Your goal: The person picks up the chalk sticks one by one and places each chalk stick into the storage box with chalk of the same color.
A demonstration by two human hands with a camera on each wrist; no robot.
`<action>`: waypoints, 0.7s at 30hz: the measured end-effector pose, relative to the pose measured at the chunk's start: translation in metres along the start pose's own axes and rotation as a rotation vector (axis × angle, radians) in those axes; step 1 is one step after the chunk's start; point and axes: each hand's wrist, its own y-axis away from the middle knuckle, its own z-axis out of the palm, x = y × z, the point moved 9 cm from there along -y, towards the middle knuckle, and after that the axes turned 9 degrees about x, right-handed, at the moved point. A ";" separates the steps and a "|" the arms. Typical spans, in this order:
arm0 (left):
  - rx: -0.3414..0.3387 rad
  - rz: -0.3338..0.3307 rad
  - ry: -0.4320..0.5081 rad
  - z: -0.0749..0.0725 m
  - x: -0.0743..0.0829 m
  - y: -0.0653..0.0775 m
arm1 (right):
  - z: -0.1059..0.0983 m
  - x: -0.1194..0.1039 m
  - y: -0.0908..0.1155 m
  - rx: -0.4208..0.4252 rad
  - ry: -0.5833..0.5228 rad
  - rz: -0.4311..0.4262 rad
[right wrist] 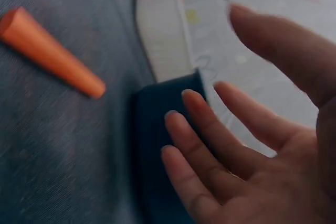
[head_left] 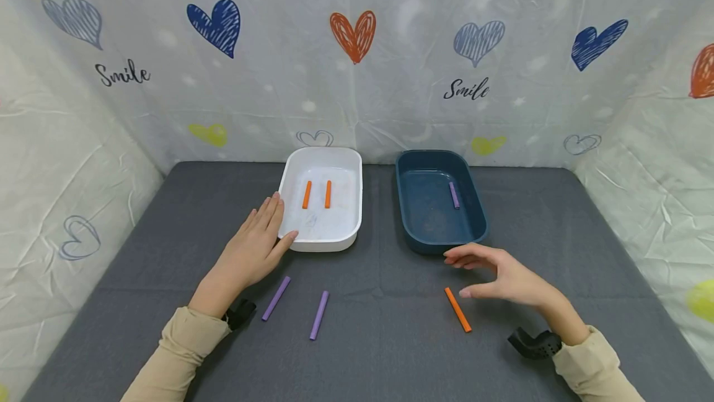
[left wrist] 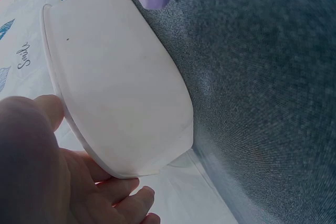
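My left hand (head_left: 253, 244) rests with straight fingers on the left rim of a white tray (head_left: 326, 245), thumb at its near corner. Two orange chalk-like sticks (head_left: 307, 195) lie inside that tray. My right hand (head_left: 499, 272) hovers by the near edge of a dark blue tray (head_left: 432, 222), fingers relaxed and thumb apart, holding nothing. Just left of its thumb, an orange stick (head_left: 458, 310) lies on the cloth; the right wrist view shows this orange stick (right wrist: 52, 51) away from the fingers. One purple stick (head_left: 454, 195) is inside the blue tray.
Two purple sticks, a left one (head_left: 276, 298) and a right one (head_left: 319, 315), lie on the grey cloth (head_left: 379, 352) before the white tray. Behind both trays hangs a white curtain (head_left: 407, 49) with printed hearts. Each wrist wears a black strap.
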 end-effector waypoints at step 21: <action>0.006 0.000 -0.008 0.000 0.000 0.000 | 0.034 0.027 0.019 -0.328 0.238 0.111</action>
